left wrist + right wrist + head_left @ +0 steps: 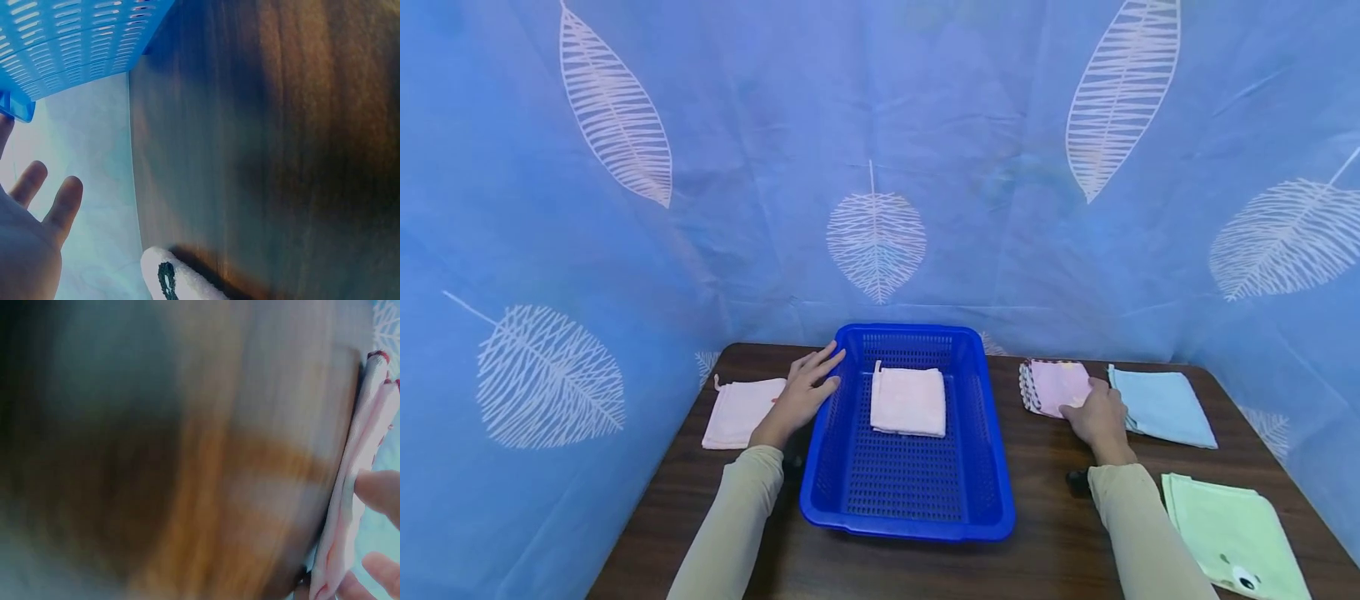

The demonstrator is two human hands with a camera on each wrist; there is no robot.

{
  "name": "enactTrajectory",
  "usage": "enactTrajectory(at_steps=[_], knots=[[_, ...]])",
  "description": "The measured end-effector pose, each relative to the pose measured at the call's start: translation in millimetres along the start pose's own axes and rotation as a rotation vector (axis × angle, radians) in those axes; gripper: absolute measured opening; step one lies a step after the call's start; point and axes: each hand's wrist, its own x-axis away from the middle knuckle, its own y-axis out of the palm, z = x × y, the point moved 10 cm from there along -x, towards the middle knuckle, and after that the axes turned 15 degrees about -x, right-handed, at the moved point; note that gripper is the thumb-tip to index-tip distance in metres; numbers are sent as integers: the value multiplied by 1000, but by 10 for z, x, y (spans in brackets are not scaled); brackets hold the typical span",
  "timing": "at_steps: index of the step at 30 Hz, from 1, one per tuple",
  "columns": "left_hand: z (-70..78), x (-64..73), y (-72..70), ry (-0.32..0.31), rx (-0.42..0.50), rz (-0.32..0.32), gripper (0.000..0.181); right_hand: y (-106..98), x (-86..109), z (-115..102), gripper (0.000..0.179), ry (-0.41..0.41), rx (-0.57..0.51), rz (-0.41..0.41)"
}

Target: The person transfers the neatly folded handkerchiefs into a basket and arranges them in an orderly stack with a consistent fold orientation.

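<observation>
My left hand point(805, 396) rests at the left rim of a blue plastic basket point(910, 527), fingers spread and fairly straight. In the left wrist view, a fingertip touches the basket's rim corner point(22, 109). Inside the basket lies a folded pale pink towel point(908, 402) with a hanging loop. To the right of the basket, my right hand point(1099, 417) pinches the near right part of a folded pink towel point(1051, 385) with a patterned edge. In the right wrist view its thumb point(378, 490) presses on the towel, other fingers at its lower edge.
A folded pale towel point(741, 412) lies left of the basket, partly behind the left hand. On the right are a folded light blue towel point(1165, 406) and a light green towel point(1232, 525) with an eye design. Blue leaf-print cloth point(760, 208) borders the dark wooden table point(1037, 533).
</observation>
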Motion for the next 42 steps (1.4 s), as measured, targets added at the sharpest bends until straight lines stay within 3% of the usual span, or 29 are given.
enactTrajectory(at_steps=[6, 19, 29, 42], knots=[[-32, 15, -10, -9, -4, 13, 53, -6, 0, -31, 87, -14, 5, -11], [-1, 37, 40, 10, 3, 7, 52, -14, 17, 76, 94, 79, -44, -81], [10, 9, 48, 12, 10, 8, 52, -31, 25, 81, 68, 76, -143, -85], [11, -18, 31, 7, 3, -3, 53, -98, 29, 101, 69, 106, -222, -86]])
